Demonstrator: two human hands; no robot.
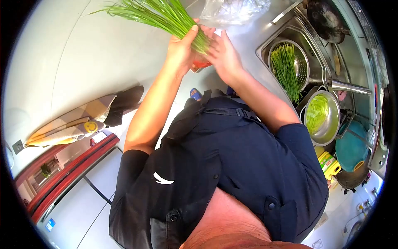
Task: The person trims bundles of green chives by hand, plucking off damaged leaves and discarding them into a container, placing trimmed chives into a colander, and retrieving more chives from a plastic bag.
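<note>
A bunch of garlic chives (166, 18) is gripped in my left hand (182, 50), its thumb pressed across the stalks. The leafy tips spread toward the upper left. At the cut ends of the bunch, my right hand (227, 62) has its fingers stretched out and slightly blurred, close against the stalk ends; whether they touch is hard to tell. Below the hands, a red thing (202, 64) is mostly hidden. A clear plastic bag (232, 11) lies just beyond my right hand.
At right, a metal sink (265, 52) holds a colander (306, 68) with more garlic chives (286, 70). Beside it stand a metal pan (335, 108) of pale green sliced vegetable, a teal basin (351, 141) and a yellow bottle (329, 166). Cloths (78, 120) hang at left.
</note>
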